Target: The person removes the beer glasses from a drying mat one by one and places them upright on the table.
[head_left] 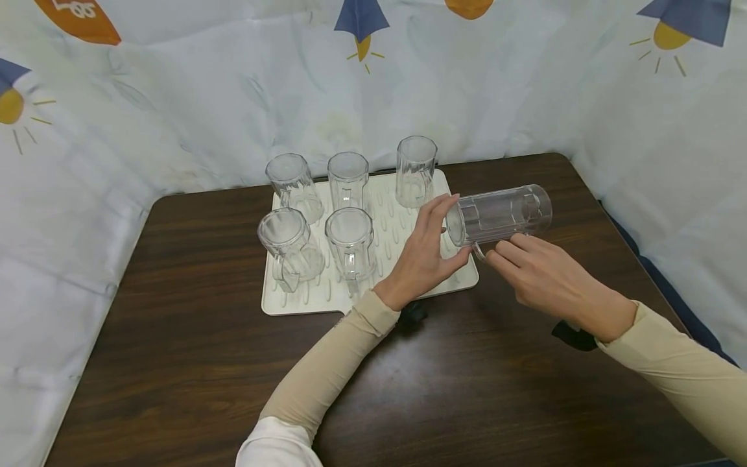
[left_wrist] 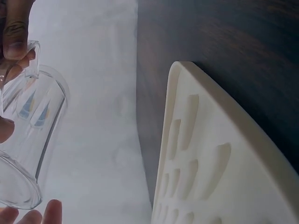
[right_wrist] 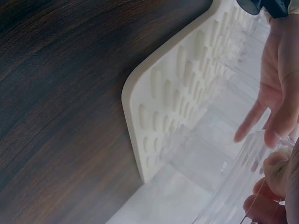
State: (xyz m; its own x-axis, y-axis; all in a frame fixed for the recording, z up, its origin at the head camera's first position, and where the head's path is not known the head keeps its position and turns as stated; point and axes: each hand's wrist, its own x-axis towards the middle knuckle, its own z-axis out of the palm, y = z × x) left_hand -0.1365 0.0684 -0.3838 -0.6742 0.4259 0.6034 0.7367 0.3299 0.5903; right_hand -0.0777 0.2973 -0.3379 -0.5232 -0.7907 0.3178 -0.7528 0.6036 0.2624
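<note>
My right hand [head_left: 537, 269] grips the handle [head_left: 480, 251] of a clear glass mug [head_left: 498, 214], which lies sideways in the air over the right edge of a white ridged drying tray [head_left: 297, 301]. At the mug's left end is my left hand [head_left: 423, 253], thumb and fairly straight fingers spread on either side of the rim. In the left wrist view, fingertips [left_wrist: 52, 212] show right by that end of the mug [left_wrist: 44, 116]. The right wrist view shows the right fingers [right_wrist: 266, 205] curled at the glass, partly cut off by the frame.
Several more glass mugs [head_left: 350, 243] stand upright on the tray, one of them [head_left: 416, 172] alone at its back right. The dark wooden table [head_left: 192, 311] extends around the tray. A white patterned cloth [head_left: 292, 84] hangs behind and beside the table.
</note>
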